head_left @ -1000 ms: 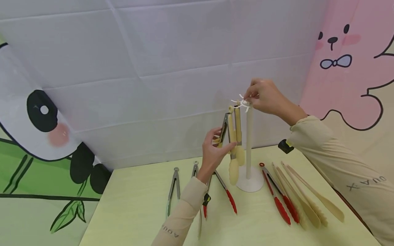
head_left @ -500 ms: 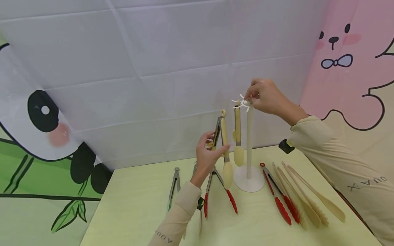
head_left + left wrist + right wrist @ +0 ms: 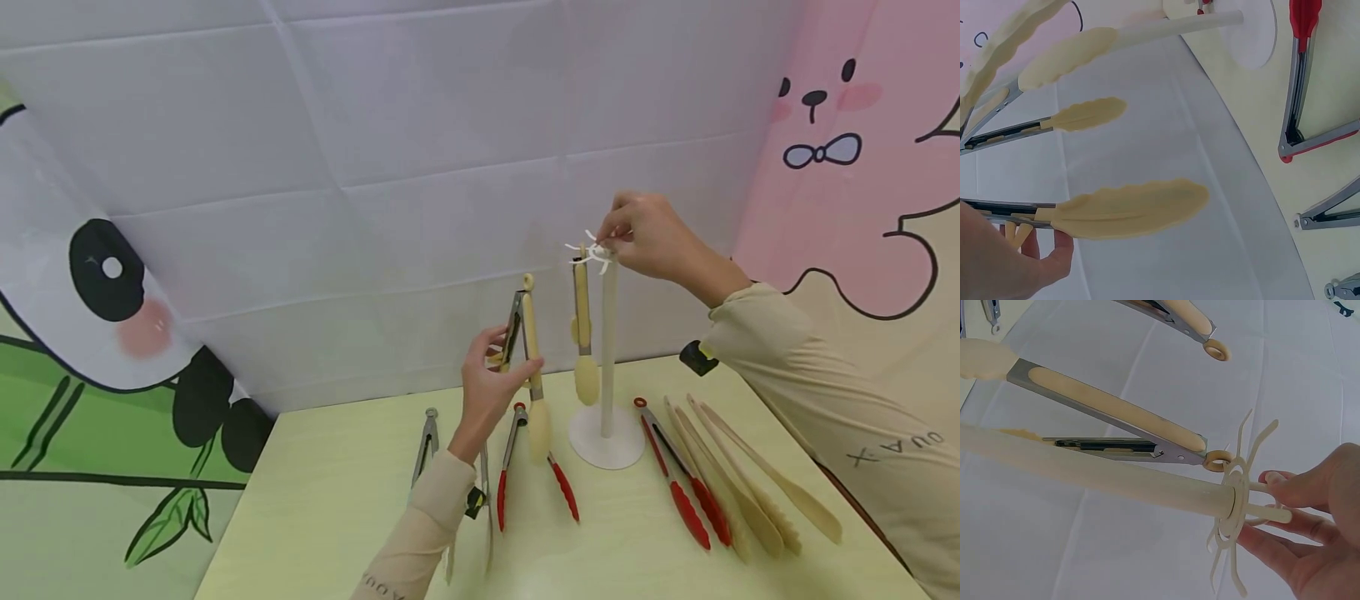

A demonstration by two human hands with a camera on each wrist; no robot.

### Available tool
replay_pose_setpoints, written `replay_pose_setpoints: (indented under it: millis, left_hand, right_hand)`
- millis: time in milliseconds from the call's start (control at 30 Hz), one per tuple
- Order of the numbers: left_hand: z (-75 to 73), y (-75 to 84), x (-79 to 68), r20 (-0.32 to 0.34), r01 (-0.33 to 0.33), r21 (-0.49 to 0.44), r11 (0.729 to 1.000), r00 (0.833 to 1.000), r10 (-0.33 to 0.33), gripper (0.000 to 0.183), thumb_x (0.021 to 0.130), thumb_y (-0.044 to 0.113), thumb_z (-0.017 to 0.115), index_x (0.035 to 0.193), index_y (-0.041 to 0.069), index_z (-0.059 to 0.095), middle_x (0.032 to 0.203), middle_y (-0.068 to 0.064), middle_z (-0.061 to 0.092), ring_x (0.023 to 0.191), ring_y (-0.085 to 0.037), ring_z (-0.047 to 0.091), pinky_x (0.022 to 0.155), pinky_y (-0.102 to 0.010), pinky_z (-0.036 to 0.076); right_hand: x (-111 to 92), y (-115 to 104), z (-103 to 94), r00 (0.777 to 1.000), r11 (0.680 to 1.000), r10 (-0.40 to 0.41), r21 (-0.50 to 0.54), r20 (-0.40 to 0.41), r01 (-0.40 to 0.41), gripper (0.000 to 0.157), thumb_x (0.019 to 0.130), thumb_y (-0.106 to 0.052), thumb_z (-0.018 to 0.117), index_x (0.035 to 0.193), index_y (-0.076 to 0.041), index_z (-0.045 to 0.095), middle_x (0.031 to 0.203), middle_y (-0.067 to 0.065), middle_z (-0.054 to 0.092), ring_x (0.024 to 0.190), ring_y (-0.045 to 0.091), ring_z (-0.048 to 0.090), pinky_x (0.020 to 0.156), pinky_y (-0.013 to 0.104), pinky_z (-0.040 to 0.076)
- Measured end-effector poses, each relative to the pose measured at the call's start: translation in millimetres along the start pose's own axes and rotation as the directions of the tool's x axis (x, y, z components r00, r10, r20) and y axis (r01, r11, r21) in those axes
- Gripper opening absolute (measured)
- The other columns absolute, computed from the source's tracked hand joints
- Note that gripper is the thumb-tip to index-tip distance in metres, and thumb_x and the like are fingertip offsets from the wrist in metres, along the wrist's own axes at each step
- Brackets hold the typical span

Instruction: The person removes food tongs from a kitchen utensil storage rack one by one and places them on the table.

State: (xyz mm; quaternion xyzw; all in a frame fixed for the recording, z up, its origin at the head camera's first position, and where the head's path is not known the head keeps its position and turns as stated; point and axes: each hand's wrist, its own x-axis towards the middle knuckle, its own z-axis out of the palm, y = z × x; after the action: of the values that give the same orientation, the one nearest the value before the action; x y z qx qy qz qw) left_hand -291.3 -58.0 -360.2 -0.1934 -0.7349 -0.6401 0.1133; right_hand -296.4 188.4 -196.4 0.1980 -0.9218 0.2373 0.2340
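My left hand (image 3: 483, 396) grips a pair of cream-tipped tongs (image 3: 538, 425) by the handles, its arms spread and its heads pointing down. The same tongs (image 3: 1135, 209) show side-on in the left wrist view, thumb and fingers around them. To their right, a second pair of cream tongs (image 3: 582, 308) hangs by its ring (image 3: 1216, 461) from a hook of a white stand (image 3: 608, 350). My right hand (image 3: 648, 233) is at the stand's top, thumb and fingers pinching the ring of hooks (image 3: 1240, 506). The held tongs are apart from the stand.
Red-tipped tongs (image 3: 501, 496) lie spread below the left hand, with grey metal tongs (image 3: 427, 437) further left. Right of the stand's round base (image 3: 592, 454) lie red tongs (image 3: 678, 500) and several long tan utensils (image 3: 757, 521). A pale cloth wall (image 3: 420, 208) rises behind the table.
My left hand has moved left and slightly down, carrying its tongs away from the stand. The other cream tongs stay hanging. My right hand has kept its place at the hooks.
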Motion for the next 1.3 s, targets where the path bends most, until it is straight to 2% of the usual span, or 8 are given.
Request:
replay_pose_setpoints:
  millis: [133,233,433,633,800,900,1100,1300]
  left_hand:
    - [-5.5,19.0,-4.6,-0.009,-0.001,-0.006,1.0,1.0,0.001,0.056,0.073,0.008,0.08,0.123,-0.001,0.056,0.112,-0.027,0.053,0.1,-0.048,0.044,0.082,-0.06,0.041]
    - [-9.4,31.4,-9.1,-0.017,0.007,0.003,1.0,1.0,-0.007,0.054,0.074,0.008,0.078,0.122,-0.002,0.056,0.11,-0.027,0.053,0.099,-0.047,0.045,0.082,-0.058,0.042]
    - [-16.3,34.2,-13.3,-0.026,0.024,0.028,0.999,0.999,-0.023,0.054,0.074,0.008,0.078,0.122,-0.002,0.056,0.11,-0.028,0.053,0.099,-0.046,0.045,0.082,-0.058,0.042]
    - [-22.5,30.2,-13.9,-0.042,0.027,0.038,0.999,0.999,-0.026,0.055,0.073,0.007,0.079,0.122,-0.002,0.056,0.111,-0.028,0.052,0.099,-0.048,0.045,0.081,-0.056,0.042]
    - [-27.4,1.2,-10.4,-0.065,0.06,0.075,0.995,0.996,-0.055,0.058,0.072,0.015,0.082,0.123,0.006,0.058,0.111,-0.021,0.055,0.1,-0.041,0.048,0.079,-0.046,0.043]
    - [-31.6,-13.9,-10.6,-0.087,0.069,0.092,0.993,0.994,-0.061,0.059,0.07,0.023,0.084,0.123,0.013,0.059,0.11,-0.014,0.056,0.098,-0.034,0.049,0.078,-0.044,0.043]
    - [-40.6,-18.9,-13.4,-0.116,0.09,0.122,0.988,0.99,-0.075,0.058,0.069,0.029,0.084,0.12,0.018,0.06,0.107,-0.007,0.055,0.093,-0.027,0.05,0.071,-0.037,0.044]
    - [-49.0,-20.1,-15.9,-0.118,0.131,0.128,0.983,0.986,-0.116,0.058,0.071,0.031,0.083,0.123,0.02,0.058,0.11,-0.006,0.053,0.095,-0.027,0.048,0.066,-0.035,0.047]
  right_hand:
    - [0,-1,-1.2,1.0,1.0,0.008,0.003,0.012,-0.008,0.014,0.081,0.008,0.06,0.082,0.003,0.073,0.08,0.011,0.053,0.076,0.029,0.057,0.071,0.041,0.051]
    - [0,-1,-1.6,1.0,1.0,0.008,-0.001,0.016,-0.008,0.014,0.081,0.008,0.06,0.082,0.004,0.073,0.08,0.01,0.053,0.076,0.03,0.057,0.071,0.041,0.051]
    - [0,-2,-1.4,1.0,1.0,0.013,0.004,0.027,-0.013,0.014,0.081,0.008,0.06,0.082,0.004,0.073,0.081,0.01,0.053,0.077,0.03,0.058,0.071,0.041,0.051]
    - [0,-2,-1.9,1.0,1.0,0.007,-0.001,0.016,-0.007,0.014,0.081,0.008,0.059,0.082,0.004,0.073,0.08,0.011,0.053,0.077,0.03,0.057,0.071,0.041,0.051]
    - [0,-2,-1.6,1.0,1.0,0.004,0.0,0.008,-0.004,0.015,0.081,0.008,0.059,0.081,0.003,0.073,0.079,0.01,0.053,0.076,0.03,0.057,0.07,0.041,0.05]
    - [0,-2,-1.1,1.0,1.0,0.004,-0.002,0.01,-0.004,0.016,0.081,0.008,0.059,0.081,0.003,0.073,0.08,0.01,0.053,0.076,0.03,0.057,0.07,0.041,0.05]
    - [0,-2,-0.7,1.0,1.0,-0.007,-0.007,0.008,0.007,0.016,0.081,0.009,0.058,0.081,0.004,0.073,0.08,0.011,0.053,0.075,0.03,0.057,0.069,0.041,0.049]
    - [-1,-2,-1.7,1.0,1.0,-0.02,-0.005,-0.002,0.02,0.017,0.08,0.009,0.058,0.08,0.003,0.073,0.078,0.01,0.053,0.074,0.029,0.057,0.068,0.04,0.048]
